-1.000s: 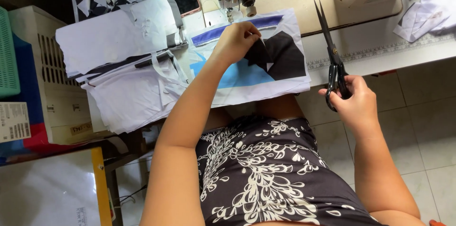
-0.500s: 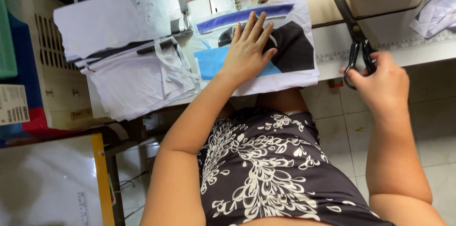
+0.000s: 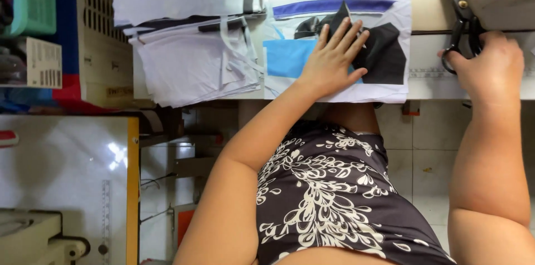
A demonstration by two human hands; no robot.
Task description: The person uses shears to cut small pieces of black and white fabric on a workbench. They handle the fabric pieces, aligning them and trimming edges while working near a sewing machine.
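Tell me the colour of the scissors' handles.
Black, seen in the head view: the scissors are gripped by the right hand.

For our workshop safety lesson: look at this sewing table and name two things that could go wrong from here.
1. The right hand grips black scissors with the blades pointing away over the table; a slip could perhaps nick the fabric or the other hand.
2. The left hand presses flat on the white, blue and black fabric piece, whose near edge hangs over the table edge; if the hand lifts, it might slide off.
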